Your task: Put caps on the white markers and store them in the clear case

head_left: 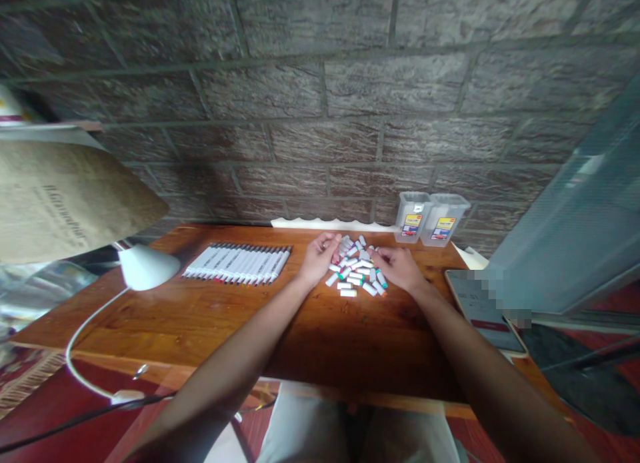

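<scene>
A loose pile of white marker caps (356,264) with coloured ends lies on the wooden table. My left hand (320,258) is at the pile's left side, thumb and fingers closed together against a few pale caps (345,245); exactly what is inside the grip is too small to make out. On the opposite side my right hand (399,264) has its fingers curled inward, their tips pinched at a small white cap near the pile's right edge. Left of both hands, white markers (240,263) lie side by side in a slanted row, dark at the far end and coloured at the near end.
Two clear plastic containers (443,220) with labels stand at the back right by the brick wall (350,136). A tablet (483,310) lies on the right of the table (200,323). At left stands a lamp (149,266) with a white cable (75,336). A white wavy-edged strip (333,225) runs along the wall.
</scene>
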`<state>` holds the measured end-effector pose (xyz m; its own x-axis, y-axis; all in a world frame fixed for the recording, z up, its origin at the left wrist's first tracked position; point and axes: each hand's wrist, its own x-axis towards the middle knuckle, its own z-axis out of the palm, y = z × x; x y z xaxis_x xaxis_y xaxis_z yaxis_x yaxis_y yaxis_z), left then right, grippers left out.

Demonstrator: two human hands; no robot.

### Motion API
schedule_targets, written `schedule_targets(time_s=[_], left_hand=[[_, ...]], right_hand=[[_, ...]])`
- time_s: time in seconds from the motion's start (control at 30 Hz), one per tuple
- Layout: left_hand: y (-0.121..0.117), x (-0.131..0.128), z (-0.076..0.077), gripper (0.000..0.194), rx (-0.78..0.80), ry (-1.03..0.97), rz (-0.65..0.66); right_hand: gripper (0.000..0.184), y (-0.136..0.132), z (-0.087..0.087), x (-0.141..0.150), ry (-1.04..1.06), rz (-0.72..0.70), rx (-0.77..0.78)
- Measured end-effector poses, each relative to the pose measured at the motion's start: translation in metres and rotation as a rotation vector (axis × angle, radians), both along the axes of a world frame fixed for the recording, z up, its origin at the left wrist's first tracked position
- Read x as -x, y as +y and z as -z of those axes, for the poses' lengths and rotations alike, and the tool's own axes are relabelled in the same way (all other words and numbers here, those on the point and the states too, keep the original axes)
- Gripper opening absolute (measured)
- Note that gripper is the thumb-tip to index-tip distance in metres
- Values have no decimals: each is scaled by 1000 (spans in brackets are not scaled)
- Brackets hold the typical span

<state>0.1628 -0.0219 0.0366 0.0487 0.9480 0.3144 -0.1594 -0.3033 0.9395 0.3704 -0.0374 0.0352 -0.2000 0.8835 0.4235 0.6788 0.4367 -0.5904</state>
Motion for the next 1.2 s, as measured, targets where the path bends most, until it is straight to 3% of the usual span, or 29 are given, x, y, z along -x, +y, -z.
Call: schedule_targets(time_s=[0.13,0.27,0.33,0.43,0.5,0.6,0.73,0.83,1.07,1.2], left_hand=[[0,1,-2,60,47,-62,26],[-1,7,-9,53,94,21,27],[-3,14,-12,48,15,277,-33],[-8,24,-16,35,-128,865,-238],[-10,32,-19,31,-96,1200,-371],[-8,50,-24,30,70,1448,-500],[2,79,-25,27,236,1436,-551],[8,90,-18,21,260,1360,-497],[10,70,-4,7,101,1233,-439],[14,58,-3,5,-70,926,-263]], right_hand=[[52,0,0,-1,22,-1,0],[52,1,1,-2,31,-9,6],[51,2,1,-3,30,-5,1],[52,2,1,-4,31,1,3],[52,1,1,-4,24,-2,15],[52,1,0,-4,13,0,20],[52,0,-1,-5,13,6,9],[53,1,0,-5,17,7,3],[50,3,3,-7,-51,-8,18],[28,5,4,-8,-116,-82,72]])
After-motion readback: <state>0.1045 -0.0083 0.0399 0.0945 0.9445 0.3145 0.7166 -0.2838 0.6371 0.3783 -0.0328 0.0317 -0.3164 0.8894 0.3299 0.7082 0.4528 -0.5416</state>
